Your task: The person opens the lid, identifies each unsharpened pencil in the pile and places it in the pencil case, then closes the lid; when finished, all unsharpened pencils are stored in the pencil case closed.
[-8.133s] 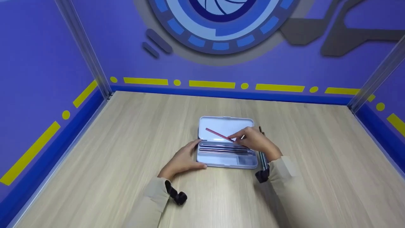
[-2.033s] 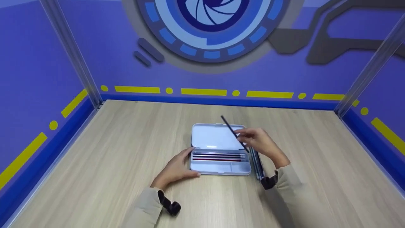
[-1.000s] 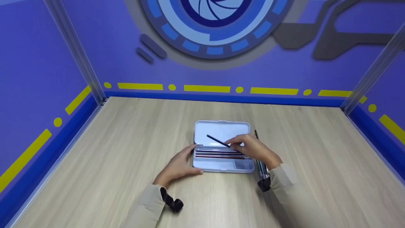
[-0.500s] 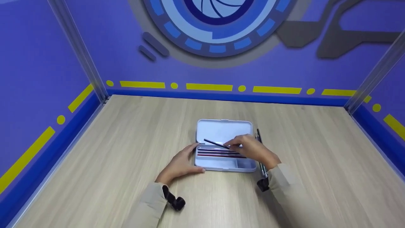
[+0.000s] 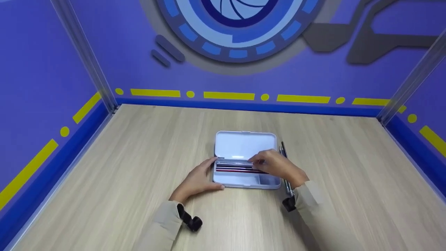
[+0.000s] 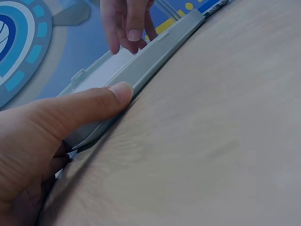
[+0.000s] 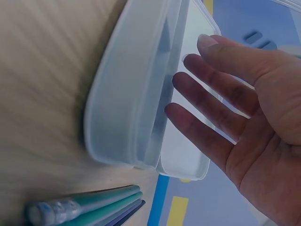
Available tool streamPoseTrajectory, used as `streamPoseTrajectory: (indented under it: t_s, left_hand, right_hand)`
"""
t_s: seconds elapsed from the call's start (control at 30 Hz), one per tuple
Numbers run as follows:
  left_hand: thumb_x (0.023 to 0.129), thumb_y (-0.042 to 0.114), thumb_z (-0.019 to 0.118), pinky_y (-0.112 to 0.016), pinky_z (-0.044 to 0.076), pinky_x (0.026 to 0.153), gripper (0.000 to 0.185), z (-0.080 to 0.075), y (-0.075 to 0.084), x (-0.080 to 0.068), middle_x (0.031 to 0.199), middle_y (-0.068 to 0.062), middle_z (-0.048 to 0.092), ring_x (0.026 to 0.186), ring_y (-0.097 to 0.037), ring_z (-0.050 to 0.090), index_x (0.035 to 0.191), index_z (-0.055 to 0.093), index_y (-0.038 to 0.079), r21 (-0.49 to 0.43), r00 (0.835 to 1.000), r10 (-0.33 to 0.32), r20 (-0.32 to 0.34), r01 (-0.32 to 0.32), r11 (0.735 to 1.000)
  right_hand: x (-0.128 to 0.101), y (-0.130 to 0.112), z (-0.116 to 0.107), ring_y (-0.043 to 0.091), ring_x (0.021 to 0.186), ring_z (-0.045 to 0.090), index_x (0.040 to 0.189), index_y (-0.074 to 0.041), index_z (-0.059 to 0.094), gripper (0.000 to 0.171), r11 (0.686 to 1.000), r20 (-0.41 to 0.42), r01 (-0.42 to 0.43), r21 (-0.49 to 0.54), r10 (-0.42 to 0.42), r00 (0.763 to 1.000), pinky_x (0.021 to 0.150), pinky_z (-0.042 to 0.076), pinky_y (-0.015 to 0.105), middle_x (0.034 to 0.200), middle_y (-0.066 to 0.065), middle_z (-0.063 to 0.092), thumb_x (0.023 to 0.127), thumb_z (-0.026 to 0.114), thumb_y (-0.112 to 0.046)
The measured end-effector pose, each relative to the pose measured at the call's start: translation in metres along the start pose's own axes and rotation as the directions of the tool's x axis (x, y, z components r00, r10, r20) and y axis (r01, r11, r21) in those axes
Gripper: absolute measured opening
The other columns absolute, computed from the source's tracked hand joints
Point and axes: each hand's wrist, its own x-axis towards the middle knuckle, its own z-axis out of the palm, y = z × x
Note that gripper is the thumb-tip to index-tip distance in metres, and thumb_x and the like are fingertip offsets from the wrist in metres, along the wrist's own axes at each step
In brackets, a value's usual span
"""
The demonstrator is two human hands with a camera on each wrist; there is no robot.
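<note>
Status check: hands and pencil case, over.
Left hand steadies open pencil case at its left end. Right hand open over the pencils in the tray. More pens lie right of case.

In the head view the right hand (image 5: pixel 275 166) covers the right ends of the pencils (image 5: pixel 232 167) in the open case (image 5: pixel 244 144), and how many lie there is too fine to count. Only slivers of the loose pens (image 5: pixel 284 160) show beside it. The left wrist view crops the left hand (image 6: pixel 44 141), its fingers (image 6: pixel 101 101) hiding the case's corner.
</note>
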Motion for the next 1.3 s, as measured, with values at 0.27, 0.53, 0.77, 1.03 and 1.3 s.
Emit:
streamPoseTrajectory:
  t_s: [0.27, 0.53, 0.77, 1.03, 1.3]
  left_hand:
    - [0.063, 0.042, 0.087, -0.051, 0.027, 0.117, 0.103, 0.003, -0.003, -0.001, 0.153, -0.014, 0.035, 0.142, -0.034, 0.031, 0.149, 0.036, 0.019, -0.008, 1.0, -0.01, 0.003, 0.01, 1.0]
    - [0.063, 0.041, 0.088, -0.051, 0.027, 0.117, 0.102, 0.007, 0.001, 0.001, 0.152, -0.014, 0.037, 0.142, -0.034, 0.031, 0.148, 0.037, 0.018, -0.03, 1.0, 0.01, -0.004, -0.01, 1.0]
    - [0.064, 0.042, 0.087, -0.05, 0.028, 0.116, 0.101, 0.005, 0.003, 0.001, 0.152, -0.014, 0.037, 0.142, -0.033, 0.032, 0.148, 0.037, 0.016, -0.017, 0.999, 0.032, 0.005, -0.032, 0.999]
    - [0.064, 0.042, 0.087, -0.051, 0.026, 0.117, 0.103, 0.0, 0.001, -0.002, 0.152, -0.015, 0.036, 0.142, -0.034, 0.031, 0.149, 0.035, 0.015, -0.005, 1.0, 0.006, 0.003, -0.006, 1.0]
    - [0.064, 0.042, 0.087, -0.05, 0.026, 0.117, 0.103, 0.001, 0.0, 0.0, 0.153, -0.015, 0.035, 0.142, -0.034, 0.03, 0.149, 0.035, 0.016, -0.005, 1.0, -0.005, 0.001, 0.005, 1.0]
  right_hand:
    - [-0.008, 0.007, -0.003, 0.014, 0.086, 0.066, 0.107, -0.007, 0.074, 0.021, 0.998, -0.026, -0.059, 0.025, 0.06, 0.998, 0.078, 0.059, 0.032, 0.1, 0.007, 0.074, 0.087, 0.067, -0.006]
    - [-0.019, 0.019, -0.014, 0.016, 0.082, 0.065, 0.11, -0.003, 0.072, 0.024, 0.993, -0.05, -0.082, 0.08, 0.086, 0.995, 0.071, 0.059, 0.03, 0.097, 0.009, 0.073, 0.088, 0.066, -0.004]
    - [-0.03, 0.029, -0.024, 0.019, 0.089, 0.066, 0.115, -0.004, 0.07, 0.028, 0.98, -0.093, -0.184, 0.076, 0.191, 0.977, 0.08, 0.058, 0.038, 0.1, 0.008, 0.073, 0.088, 0.067, -0.005]
    - [-0.048, 0.049, -0.029, 0.029, 0.093, 0.065, 0.121, 0.004, 0.063, 0.034, 0.938, -0.167, -0.314, 0.146, 0.336, 0.927, 0.078, 0.058, 0.041, 0.103, 0.019, 0.07, 0.089, 0.065, -0.006]
    - [-0.06, 0.067, -0.03, 0.031, 0.097, 0.063, 0.128, 0.007, 0.055, 0.046, 0.852, -0.032, -0.493, 0.176, 0.506, 0.862, 0.082, 0.055, 0.045, 0.112, 0.026, 0.064, 0.091, 0.064, -0.019]
